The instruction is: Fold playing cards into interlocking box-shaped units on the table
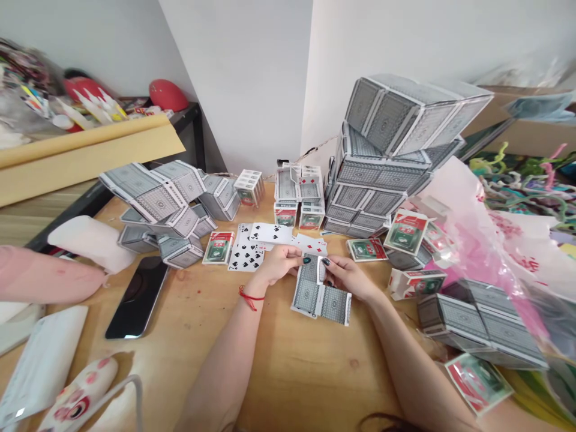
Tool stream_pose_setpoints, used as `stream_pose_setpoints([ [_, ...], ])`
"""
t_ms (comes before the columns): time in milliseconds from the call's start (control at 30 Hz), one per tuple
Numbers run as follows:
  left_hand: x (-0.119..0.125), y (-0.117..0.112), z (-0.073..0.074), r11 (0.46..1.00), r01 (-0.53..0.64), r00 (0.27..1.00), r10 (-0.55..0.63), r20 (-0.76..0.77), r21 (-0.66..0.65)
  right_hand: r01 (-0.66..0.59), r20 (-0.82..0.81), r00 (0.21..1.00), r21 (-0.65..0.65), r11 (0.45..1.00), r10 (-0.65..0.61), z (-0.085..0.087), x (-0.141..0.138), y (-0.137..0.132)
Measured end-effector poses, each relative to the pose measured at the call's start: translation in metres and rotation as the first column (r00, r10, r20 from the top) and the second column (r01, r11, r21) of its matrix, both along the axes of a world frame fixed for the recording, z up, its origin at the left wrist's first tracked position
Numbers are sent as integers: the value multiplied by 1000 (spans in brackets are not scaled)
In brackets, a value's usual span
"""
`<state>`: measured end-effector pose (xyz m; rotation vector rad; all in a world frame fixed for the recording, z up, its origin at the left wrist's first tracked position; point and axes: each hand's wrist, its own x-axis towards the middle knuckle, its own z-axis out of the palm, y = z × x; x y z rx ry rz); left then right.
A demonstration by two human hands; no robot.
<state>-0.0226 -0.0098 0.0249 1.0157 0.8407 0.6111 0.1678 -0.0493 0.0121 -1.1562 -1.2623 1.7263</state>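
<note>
Cards [320,295] upright-tilted, long axis vertical

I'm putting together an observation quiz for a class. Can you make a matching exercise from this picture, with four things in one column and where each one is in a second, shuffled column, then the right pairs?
Things
1. black phone
2. folded grey-backed cards
3. tall stack of card blocks
4. red cord

Places
A. around the wrist of the left hand
B. at the back, by the white wall
C. held between the left hand and the right hand
D. flat on the table, left of both forearms

Pairs: 1-D; 2-C; 3-B; 4-A
</note>
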Motion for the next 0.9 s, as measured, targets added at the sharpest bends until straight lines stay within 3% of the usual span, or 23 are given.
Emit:
stream_pose_setpoints([
  [267, 4, -2, -2, 999, 34, 999, -34, -39, -11, 36, 218, 974, 115, 993, -60, 4, -7, -2],
  [367, 4, -2, 0, 1000, 21, 999, -21, -27, -7, 24, 189, 981, 87, 996, -40, 4, -4, -2],
  [467, 2, -1, 3, 1000, -4, 1000, 4, -15, -3, -62, 98, 994, 48, 997, 57, 6, 2, -2],
  [600, -1, 1, 6, 998, -56, 998, 56, -20, 0, -142, 105, 985, 59, 988, 135, 6, 8, 0],
  [900, 4, 2, -4, 992, -92, 993, 98, -69, 87, -131, 179, 975, -32, 991, 134, 4, -4, -2],
])
